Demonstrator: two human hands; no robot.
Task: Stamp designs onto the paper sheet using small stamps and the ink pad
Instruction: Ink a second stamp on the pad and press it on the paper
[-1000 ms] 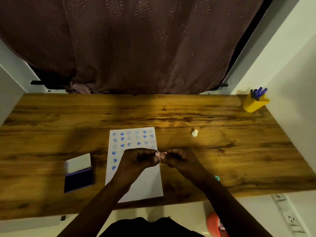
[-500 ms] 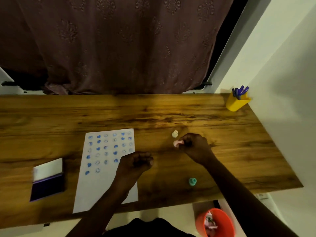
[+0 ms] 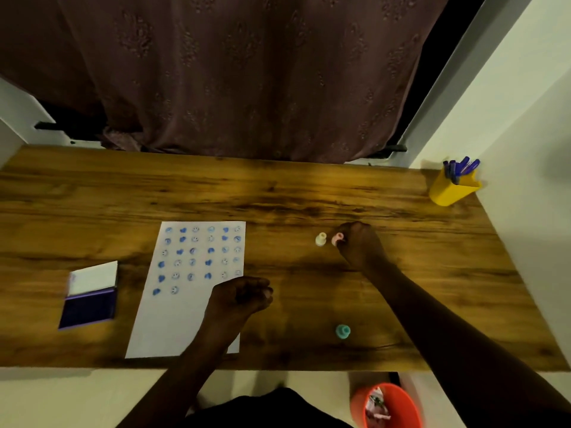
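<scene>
A white paper sheet (image 3: 173, 319) lies on the wooden table (image 3: 309, 196), its upper part filled with rows of blue stamped hearts and faces. My left hand (image 3: 239, 296) rests curled on the sheet's right edge, and nothing shows in it. My right hand (image 3: 358, 242) is out on the table to the right of the sheet, fingers closed on a small pink stamp (image 3: 337, 239). A cream stamp (image 3: 321, 239) stands just left of the pink one. A teal stamp (image 3: 342, 331) stands nearer the front edge. The open ink pad (image 3: 88, 307), with its white lid up, lies left of the sheet.
A yellow cup (image 3: 448, 191) holding purple pens stands at the table's far right corner by the wall. A brown curtain (image 3: 247, 72) hangs behind the table. An orange bin (image 3: 386, 406) sits on the floor below the front edge.
Both hands held the pink stamp together over the sheet a second ago. My right hand has since carried it right, next to the cream stamp. My left hand stayed at the sheet's edge.
</scene>
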